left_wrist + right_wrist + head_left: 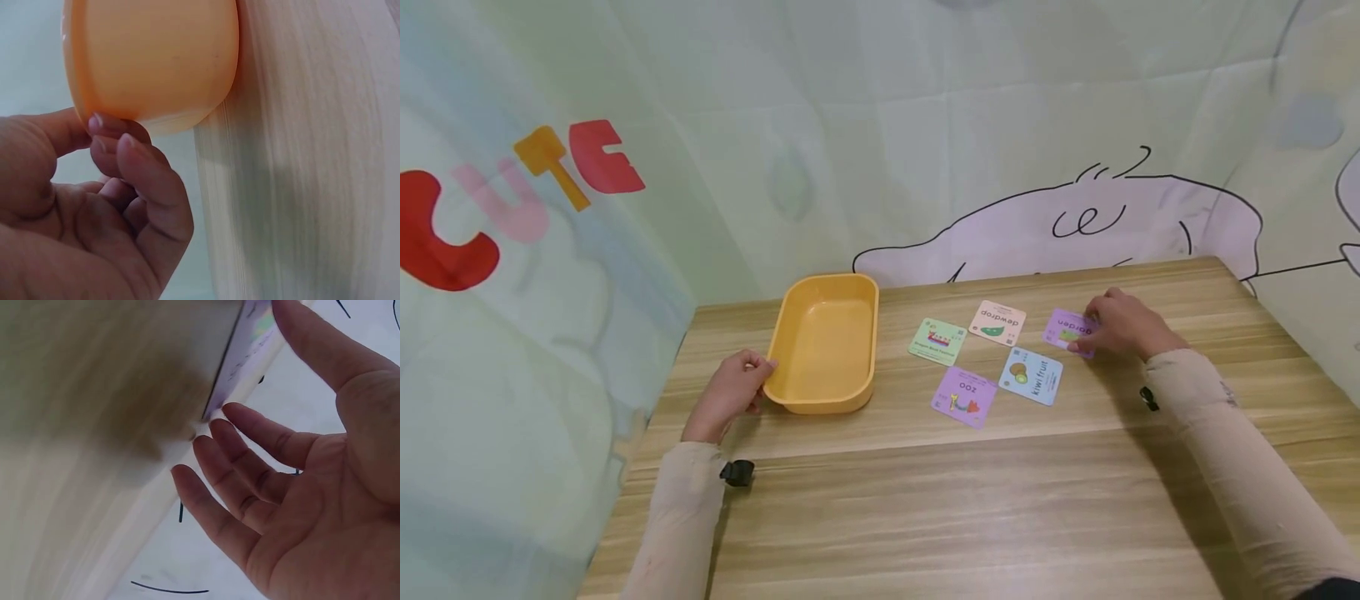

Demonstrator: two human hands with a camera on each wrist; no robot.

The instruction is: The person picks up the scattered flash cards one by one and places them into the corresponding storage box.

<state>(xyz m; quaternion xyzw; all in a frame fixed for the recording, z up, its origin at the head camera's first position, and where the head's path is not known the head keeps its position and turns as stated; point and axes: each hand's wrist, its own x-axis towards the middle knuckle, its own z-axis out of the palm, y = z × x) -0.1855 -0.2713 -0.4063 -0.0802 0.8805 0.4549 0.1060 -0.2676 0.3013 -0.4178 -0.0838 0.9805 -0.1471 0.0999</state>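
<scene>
My left hand [728, 395] pinches the near left corner of a yellow plastic tray [827, 346] between thumb and fingers. In the left wrist view the fingertips curl at the rim of the tray [156, 62]. Over to the right, my right hand [1126, 325] holds a purple "garden" card [1060, 327] by its edges, thumb on the near side and fingers at the far side. The right wrist view shows this card [240, 359] edge-on between thumb and index fingertip, with the other fingers spread. Part of the card is hidden by the hand.
Between tray and right hand lie a green "Dragon Boat Festival" card [937, 342], a peach "dewdrop" card [997, 322], a blue "kiwi fruit" card [1032, 377] and a purple "zoo" card [964, 397]. A printed cloth [820, 167] hangs behind the wooden table [970, 508].
</scene>
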